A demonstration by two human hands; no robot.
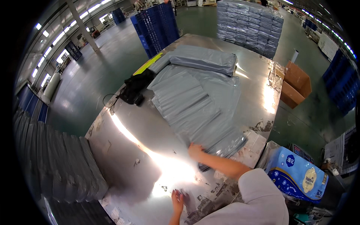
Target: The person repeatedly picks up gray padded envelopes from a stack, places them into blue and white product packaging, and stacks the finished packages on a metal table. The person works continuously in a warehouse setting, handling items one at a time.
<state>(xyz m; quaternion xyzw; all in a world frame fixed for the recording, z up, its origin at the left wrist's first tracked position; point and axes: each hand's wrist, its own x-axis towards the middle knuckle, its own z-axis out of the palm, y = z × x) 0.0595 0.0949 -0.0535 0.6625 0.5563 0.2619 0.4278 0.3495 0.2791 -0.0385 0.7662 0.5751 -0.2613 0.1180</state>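
Observation:
Grey plastic bags (187, 99) lie flat in an overlapping, fanned-out layer across the metal table. My right hand (196, 152) is at their near left edge, its fingers bent against the plastic and closed on it; the fingertips are partly hidden. Lower down, my left hand (177, 200) hovers over or rests on the bare metal near the table's front edge, fingers apart and holding nothing. Behind the spread layer sits a thicker bundle of folded grey bags (206, 60).
The table (127, 150) has worn tape patches. On its left edge lie a black cloth item (137, 87) and a yellow-green strip (148, 63). Stacked grey bundles (67, 161) stand at left; a blue package (298, 174), cardboard box (295, 84) and wrapped pallet stack (249, 26) stand at right and behind.

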